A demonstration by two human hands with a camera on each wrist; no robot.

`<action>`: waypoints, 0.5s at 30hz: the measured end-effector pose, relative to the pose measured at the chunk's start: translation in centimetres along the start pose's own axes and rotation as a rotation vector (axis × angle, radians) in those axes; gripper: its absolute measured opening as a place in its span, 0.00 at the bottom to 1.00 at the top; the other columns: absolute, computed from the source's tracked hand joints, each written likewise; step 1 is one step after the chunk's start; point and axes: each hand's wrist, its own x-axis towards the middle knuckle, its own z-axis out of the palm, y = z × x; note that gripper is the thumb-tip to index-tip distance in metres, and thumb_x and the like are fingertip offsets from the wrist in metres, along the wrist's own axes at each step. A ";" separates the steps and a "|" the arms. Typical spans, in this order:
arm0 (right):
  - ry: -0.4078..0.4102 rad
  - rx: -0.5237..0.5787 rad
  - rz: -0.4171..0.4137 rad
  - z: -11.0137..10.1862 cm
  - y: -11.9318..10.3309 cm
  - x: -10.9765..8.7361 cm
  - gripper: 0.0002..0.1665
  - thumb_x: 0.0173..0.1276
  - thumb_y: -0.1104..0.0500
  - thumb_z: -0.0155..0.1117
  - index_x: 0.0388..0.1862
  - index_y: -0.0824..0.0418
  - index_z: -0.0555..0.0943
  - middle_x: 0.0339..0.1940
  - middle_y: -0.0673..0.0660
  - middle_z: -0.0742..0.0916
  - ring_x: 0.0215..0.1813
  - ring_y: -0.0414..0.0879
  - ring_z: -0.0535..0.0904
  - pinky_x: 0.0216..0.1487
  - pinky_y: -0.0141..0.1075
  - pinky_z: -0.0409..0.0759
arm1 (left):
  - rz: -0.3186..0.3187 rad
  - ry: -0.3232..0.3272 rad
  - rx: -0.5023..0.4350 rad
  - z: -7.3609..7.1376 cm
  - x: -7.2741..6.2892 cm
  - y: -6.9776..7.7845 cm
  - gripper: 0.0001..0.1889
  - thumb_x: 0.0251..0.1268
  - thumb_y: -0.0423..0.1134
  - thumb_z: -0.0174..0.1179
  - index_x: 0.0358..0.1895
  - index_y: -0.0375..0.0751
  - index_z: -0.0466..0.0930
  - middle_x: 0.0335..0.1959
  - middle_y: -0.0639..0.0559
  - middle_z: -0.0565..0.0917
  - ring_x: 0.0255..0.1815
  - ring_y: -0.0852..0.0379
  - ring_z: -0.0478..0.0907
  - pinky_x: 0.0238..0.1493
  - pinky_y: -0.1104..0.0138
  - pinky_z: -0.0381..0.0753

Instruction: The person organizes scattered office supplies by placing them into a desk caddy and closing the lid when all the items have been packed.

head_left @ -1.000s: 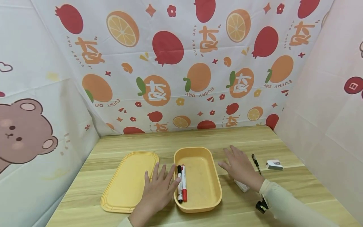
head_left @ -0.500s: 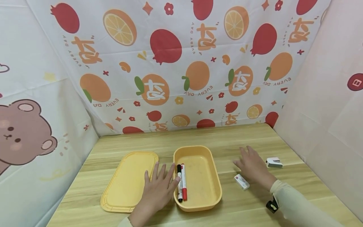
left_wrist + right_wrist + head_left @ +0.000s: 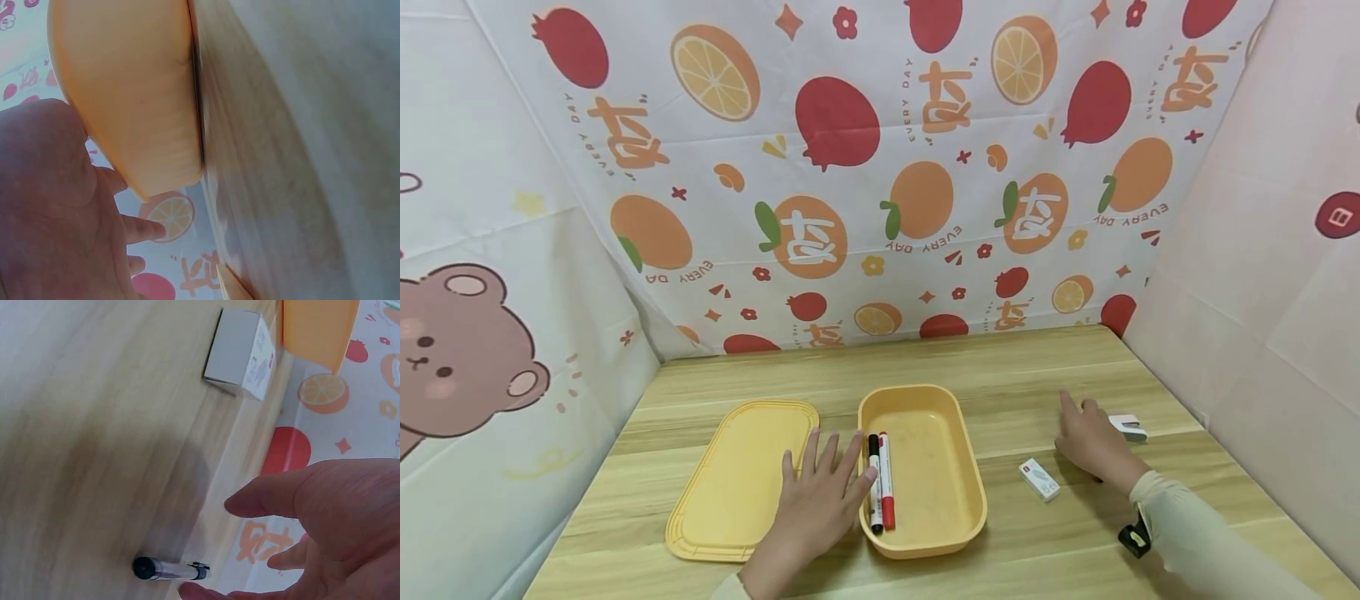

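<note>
My left hand [image 3: 820, 504] is spread at the left side of a yellow plastic box [image 3: 932, 467], its fingertips at the rim. Inside the box, along its left wall, lie a black marker [image 3: 876, 487] and a red marker [image 3: 887, 483]. My right hand [image 3: 1096, 442] hovers over the table to the right, covering most of a pen in the head view. The right wrist view shows that pen [image 3: 172, 569] on the table, just beside the fingertips, with thumb and fingers apart. A small white printed carton [image 3: 1040, 480] lies between the right hand and the box.
A yellow lid [image 3: 741, 483] lies flat left of the box, partly behind the left hand. Beyond the right hand sits a small white and grey stapler-like item [image 3: 1129, 427], partly covered. Printed cloth walls [image 3: 842, 208] enclose the wooden table [image 3: 1000, 367] at back and sides.
My right hand has moved rightward from beside the box to over the pen, uncovering the white carton and partly covering the stapler-like item. The left hand has stayed in place.
</note>
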 end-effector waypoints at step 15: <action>-0.151 0.011 0.024 0.6 2.0 1.3 0.38 0.67 0.70 0.53 0.73 0.80 0.54 0.49 0.84 0.76 0.40 0.63 0.78 0.38 0.51 0.79 | -0.009 0.009 0.007 0.1 0.2 0.0 0.35 0.78 0.69 0.30 0.80 0.58 0.57 0.79 0.40 0.62 0.83 0.36 0.40 0.72 0.29 0.37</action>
